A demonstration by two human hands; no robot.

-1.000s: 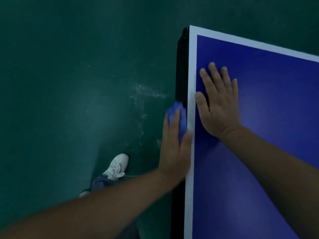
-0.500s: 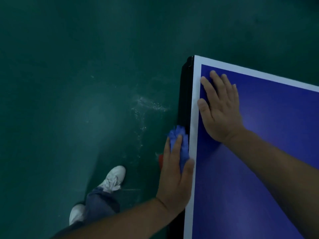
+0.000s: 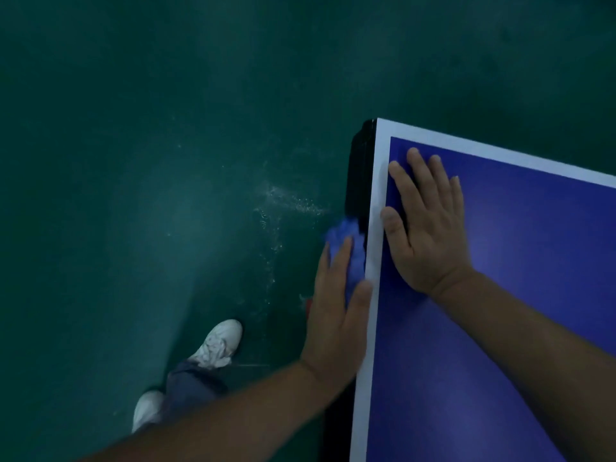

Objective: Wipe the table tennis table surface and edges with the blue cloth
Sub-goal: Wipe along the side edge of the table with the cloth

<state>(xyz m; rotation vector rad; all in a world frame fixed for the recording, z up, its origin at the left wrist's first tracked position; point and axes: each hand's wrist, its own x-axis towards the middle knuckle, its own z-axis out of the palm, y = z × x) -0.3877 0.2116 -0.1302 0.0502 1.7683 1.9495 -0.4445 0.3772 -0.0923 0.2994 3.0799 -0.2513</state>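
The table tennis table (image 3: 520, 328) fills the lower right, blue with a white border line and a black side edge (image 3: 358, 181); its far left corner is in view. My left hand (image 3: 336, 315) presses the bunched blue cloth (image 3: 346, 241) flat against the black side edge, fingers straight, thumb lying on the white line. Most of the cloth is hidden under that hand. My right hand (image 3: 426, 225) rests flat on the blue top near the corner, fingers spread, holding nothing.
A dark green floor (image 3: 150, 161) lies left of and beyond the table, with pale speckled marks (image 3: 286, 201) beside the edge. My white shoes (image 3: 220, 343) and blue trouser leg (image 3: 190, 381) stand at lower left. Something small and red (image 3: 308, 305) peeks out by my left hand.
The table corner has dropped lower in view across the frames as the camera shifted. My left hand still presses the cloth on the side edge, a little closer to the corner; my right hand stays flat.
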